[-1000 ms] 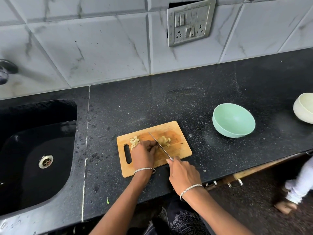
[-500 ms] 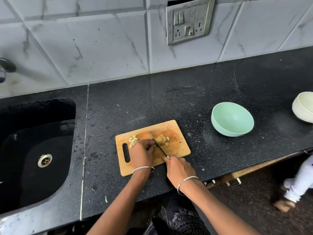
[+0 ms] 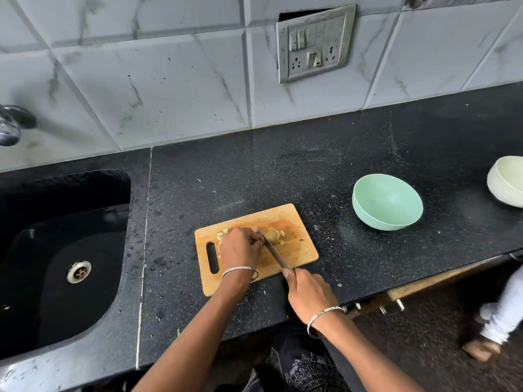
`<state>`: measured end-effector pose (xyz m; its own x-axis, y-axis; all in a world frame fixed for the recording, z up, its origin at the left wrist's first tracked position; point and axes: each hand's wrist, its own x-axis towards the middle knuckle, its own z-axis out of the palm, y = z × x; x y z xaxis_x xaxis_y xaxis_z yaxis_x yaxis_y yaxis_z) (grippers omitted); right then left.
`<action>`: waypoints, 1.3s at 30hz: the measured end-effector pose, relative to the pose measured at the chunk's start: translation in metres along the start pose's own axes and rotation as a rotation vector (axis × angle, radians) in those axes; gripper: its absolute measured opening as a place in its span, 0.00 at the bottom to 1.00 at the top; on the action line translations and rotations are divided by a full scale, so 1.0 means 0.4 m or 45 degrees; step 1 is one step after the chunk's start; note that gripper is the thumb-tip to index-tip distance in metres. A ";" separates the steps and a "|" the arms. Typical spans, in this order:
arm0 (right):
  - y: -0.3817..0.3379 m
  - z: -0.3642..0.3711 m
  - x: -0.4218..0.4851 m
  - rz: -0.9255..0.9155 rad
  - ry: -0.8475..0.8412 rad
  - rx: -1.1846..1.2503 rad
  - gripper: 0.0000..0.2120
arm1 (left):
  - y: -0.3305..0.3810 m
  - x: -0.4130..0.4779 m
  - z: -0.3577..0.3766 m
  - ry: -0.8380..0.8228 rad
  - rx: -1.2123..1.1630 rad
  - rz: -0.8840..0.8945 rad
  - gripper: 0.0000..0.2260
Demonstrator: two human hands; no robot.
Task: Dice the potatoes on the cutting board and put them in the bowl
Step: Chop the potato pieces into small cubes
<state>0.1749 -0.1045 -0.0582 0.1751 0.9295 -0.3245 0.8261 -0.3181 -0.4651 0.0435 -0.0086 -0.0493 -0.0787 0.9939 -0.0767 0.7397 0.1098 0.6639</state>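
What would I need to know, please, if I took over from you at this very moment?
Left hand: fingers curled, holding down potato pieces on the cutting board, beside the blade.
Right hand: grips the knife, blade down across the board.
A cut pile lies right of the blade. The green bowl stands on the counter right of the board, empty.
Done: part of the dicing.
Left: finish dicing, then move everything into the bowl.
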 end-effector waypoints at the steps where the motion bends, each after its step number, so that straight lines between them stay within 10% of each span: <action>1: -0.002 0.004 -0.001 0.006 0.004 0.012 0.22 | 0.008 0.003 -0.003 -0.008 0.045 0.012 0.03; 30: -0.005 -0.026 0.009 -0.111 0.140 -0.140 0.20 | 0.016 0.016 -0.017 -0.068 0.126 -0.008 0.03; 39: 0.016 -0.065 0.056 -0.102 -0.141 -0.118 0.23 | 0.011 0.027 -0.011 -0.083 0.007 -0.128 0.05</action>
<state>0.1982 -0.0809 -0.0470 0.0508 0.9234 -0.3805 0.8819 -0.2202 -0.4168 0.0429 0.0025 -0.0442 -0.1095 0.9755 -0.1909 0.7340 0.2089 0.6462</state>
